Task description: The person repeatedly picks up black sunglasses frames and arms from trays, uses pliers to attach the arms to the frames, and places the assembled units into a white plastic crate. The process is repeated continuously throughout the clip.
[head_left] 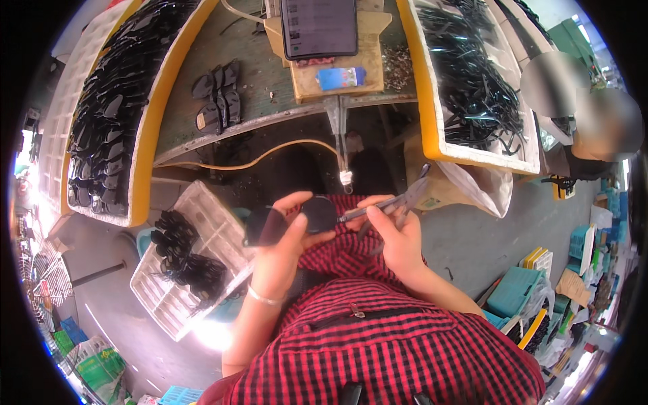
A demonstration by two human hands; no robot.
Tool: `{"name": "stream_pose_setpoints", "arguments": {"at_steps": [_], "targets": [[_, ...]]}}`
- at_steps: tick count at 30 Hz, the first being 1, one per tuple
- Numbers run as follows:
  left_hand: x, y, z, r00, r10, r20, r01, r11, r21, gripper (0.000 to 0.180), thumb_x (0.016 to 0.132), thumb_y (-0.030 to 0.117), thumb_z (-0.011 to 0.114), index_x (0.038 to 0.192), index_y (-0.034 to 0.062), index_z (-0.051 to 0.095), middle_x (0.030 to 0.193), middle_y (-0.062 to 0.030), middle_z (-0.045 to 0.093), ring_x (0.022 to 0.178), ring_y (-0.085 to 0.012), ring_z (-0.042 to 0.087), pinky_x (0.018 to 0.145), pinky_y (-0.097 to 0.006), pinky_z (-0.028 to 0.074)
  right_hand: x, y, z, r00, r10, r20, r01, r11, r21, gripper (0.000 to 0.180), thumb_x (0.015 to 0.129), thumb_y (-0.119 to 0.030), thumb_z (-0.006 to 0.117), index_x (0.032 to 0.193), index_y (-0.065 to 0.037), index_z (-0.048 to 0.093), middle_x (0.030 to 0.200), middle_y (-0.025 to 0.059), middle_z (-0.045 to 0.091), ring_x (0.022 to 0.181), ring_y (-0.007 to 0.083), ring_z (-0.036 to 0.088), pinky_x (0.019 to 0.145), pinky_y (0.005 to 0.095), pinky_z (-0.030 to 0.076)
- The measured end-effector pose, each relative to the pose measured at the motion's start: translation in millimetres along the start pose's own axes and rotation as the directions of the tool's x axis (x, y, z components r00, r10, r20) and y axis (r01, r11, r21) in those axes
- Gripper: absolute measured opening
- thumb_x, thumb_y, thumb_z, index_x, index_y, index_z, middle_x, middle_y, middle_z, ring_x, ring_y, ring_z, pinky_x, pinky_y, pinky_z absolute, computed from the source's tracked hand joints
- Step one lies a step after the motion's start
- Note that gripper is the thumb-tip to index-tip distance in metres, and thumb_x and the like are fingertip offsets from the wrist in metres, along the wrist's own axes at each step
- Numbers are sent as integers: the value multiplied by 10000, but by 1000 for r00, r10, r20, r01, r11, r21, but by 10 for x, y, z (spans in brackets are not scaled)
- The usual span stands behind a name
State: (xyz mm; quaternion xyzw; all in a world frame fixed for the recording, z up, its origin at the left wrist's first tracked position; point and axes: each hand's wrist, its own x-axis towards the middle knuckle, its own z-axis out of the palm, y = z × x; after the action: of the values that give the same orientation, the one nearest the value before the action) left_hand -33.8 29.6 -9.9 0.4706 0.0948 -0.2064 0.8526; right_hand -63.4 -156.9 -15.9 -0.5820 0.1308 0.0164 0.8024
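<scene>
My left hand [291, 233] pinches a dark sunglasses front [318, 214] between thumb and fingers, over my lap. One round lens faces up and another dark lens shows left of my fingers. My right hand [395, 236] is closed around a few thin, dark temples [413, 192], which fan out toward the upper right. The tip of one temple points at the right edge of the sunglasses front and seems to meet it; the exact joint is too small to make out.
Yellow-edged trays hold black sunglasses fronts [101, 115] at left and loose temples [466, 88] at right. Several sunglasses [219, 94] lie on the bench beside a tablet [318, 30] and a blue packet [341, 78]. A white divided tray [152, 287] with black parts stands low left. A person sits far right.
</scene>
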Motion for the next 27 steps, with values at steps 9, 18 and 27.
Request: {"name": "stream_pose_setpoints", "arguments": {"at_steps": [9,18,27], "targets": [[-87,290,287,983,144,115,-109,958,-264,443,987,246,501,1385,84,391,1220,-220,570,1042,-333,629,788,-375,579,-68,-718,-13,996,71,47,-83,931,355,201,975,-142,532,1083,20,582,920,191,674,805,254,685,734,360,563],[-23,488,367,969,238,67,-225,961,-163,390,972,153,481,1324,-6,421,1219,-214,555,1121,-324,594,814,-422,587,918,-1647,-1050,929,160,-334,-25,927,374,411,978,-239,509,1201,106,486,1096,236,637,948,311,646,872,419,546],[-89,747,566,959,231,165,-230,973,-26,338,999,132,435,1295,-31,412,1251,-281,552,1130,-333,597,916,-457,544,39,-1421,-250,771,-359,525,577,46,-816,516,649,-115,768,1153,-118,658,963,93,599,873,275,574,790,391,470]]}}
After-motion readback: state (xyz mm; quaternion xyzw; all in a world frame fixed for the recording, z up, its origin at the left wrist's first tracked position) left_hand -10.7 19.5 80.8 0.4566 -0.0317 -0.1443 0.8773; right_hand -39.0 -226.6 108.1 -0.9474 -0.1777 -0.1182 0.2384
